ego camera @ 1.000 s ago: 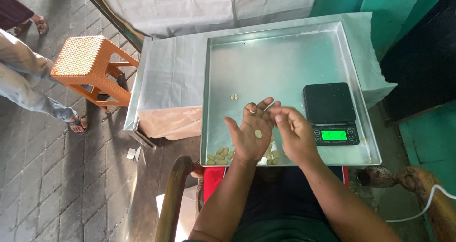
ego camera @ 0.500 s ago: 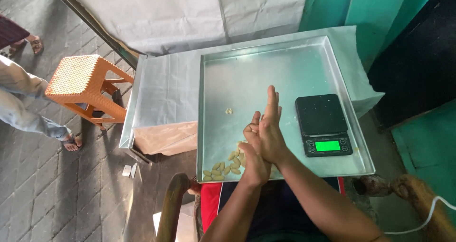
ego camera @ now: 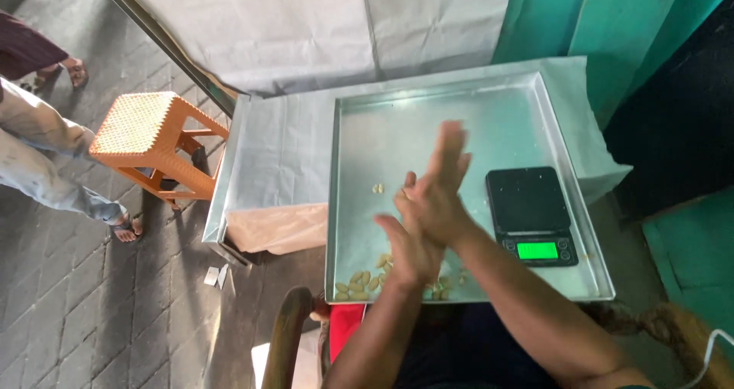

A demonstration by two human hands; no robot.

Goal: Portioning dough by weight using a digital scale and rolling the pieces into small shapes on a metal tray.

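My two hands are pressed palm to palm above the near part of a shallow metal tray (ego camera: 459,106). My right hand (ego camera: 443,179) lies on top with its fingers stretched out and pointing away from me. My left hand (ego camera: 404,247) is under it, thumb sticking out to the left. Anything between the palms is hidden. Several pale shelled nuts (ego camera: 359,282) lie along the tray's near edge, just below my hands. Two more nuts (ego camera: 377,188) sit alone nearer the tray's middle.
A black digital scale (ego camera: 531,213) with a lit green display stands in the tray to the right of my hands. The tray rests on a white-covered table (ego camera: 279,160). An orange plastic stool (ego camera: 145,141) and another person's legs (ego camera: 53,183) are on the paved floor at left.
My left palm was open, with a nut on it and my right fingers over it. My right hand then laid flat on the left and has slid forward across it.
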